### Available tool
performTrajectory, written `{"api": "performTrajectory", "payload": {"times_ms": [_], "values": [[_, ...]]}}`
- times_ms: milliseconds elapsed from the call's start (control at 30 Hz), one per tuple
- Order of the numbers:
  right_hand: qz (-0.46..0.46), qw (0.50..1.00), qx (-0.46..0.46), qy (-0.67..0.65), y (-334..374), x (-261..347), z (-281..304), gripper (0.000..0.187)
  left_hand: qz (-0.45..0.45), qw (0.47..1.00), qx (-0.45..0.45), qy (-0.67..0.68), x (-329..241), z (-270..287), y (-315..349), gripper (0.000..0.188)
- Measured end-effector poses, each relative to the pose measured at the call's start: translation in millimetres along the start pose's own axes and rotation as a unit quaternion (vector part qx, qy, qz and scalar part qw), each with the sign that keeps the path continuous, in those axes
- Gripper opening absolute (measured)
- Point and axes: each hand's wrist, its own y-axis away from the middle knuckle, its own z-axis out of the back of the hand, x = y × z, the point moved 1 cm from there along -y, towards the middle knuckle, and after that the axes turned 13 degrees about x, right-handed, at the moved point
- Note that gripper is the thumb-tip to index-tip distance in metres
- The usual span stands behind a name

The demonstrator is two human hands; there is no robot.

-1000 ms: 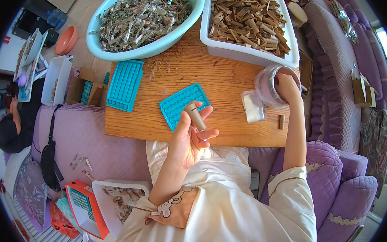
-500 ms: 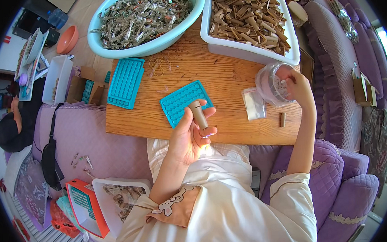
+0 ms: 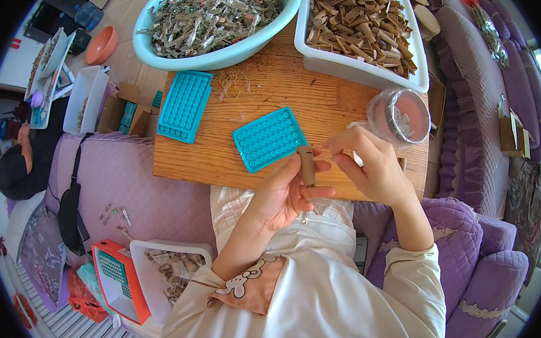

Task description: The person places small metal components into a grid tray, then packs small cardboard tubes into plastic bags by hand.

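My left hand (image 3: 278, 198), at the table's near edge, holds a small brown tapered tube (image 3: 307, 168) upright between thumb and fingers. Close to its top on the right, my right hand (image 3: 374, 162) has thumb and forefinger pinched together. What the pinch holds is too small to make out; a bit of white shows among the other fingers. Behind the right hand stands a clear round tub (image 3: 376, 120) with small white pieces (image 3: 403, 123) inside. A turquoise tray (image 3: 269, 139) with rows of round cups lies just beyond the left hand.
More turquoise trays (image 3: 185, 106) lie stacked at the table's left. Behind them are a pale blue basin (image 3: 214, 62) of clear and metallic parts and a white bin (image 3: 363, 71) of brown shells. Another person (image 3: 19, 162) sits far left. A purple sofa (image 3: 135, 177) flanks the table.
My right hand has come out of the clear tub and moved left to the brown tube. The left hand has shifted slightly right, still holding the tube.
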Motion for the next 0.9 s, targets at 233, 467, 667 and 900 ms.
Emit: {"api": "performTrajectory", "payload": {"times_ms": [233, 467, 667, 900], "values": [[0.021, 0.998, 0.037, 0.04, -12.7, 4.5, -7.3, 0.017, 0.004, 0.999, 0.0, -0.043, 3.6, 1.8, 3.9, 0.041], [0.009, 0.993, 0.1, 0.065, -18.1, 9.9, -5.5, 0.022, 0.016, 0.998, -0.014, -0.062, 3.8, 3.6, 4.4, 0.042], [-0.019, 0.992, 0.118, 0.03, -22.7, 5.6, -14.0, 0.018, 0.016, 0.995, -0.04, -0.085, 3.9, 6.3, 2.5, 0.04], [-0.052, 0.99, 0.133, -0.015, -24.9, -8.2, -19.7, 0.009, 0.029, 0.979, -0.097, -0.175, 3.6, 10.9, -0.1, 0.039]]}}
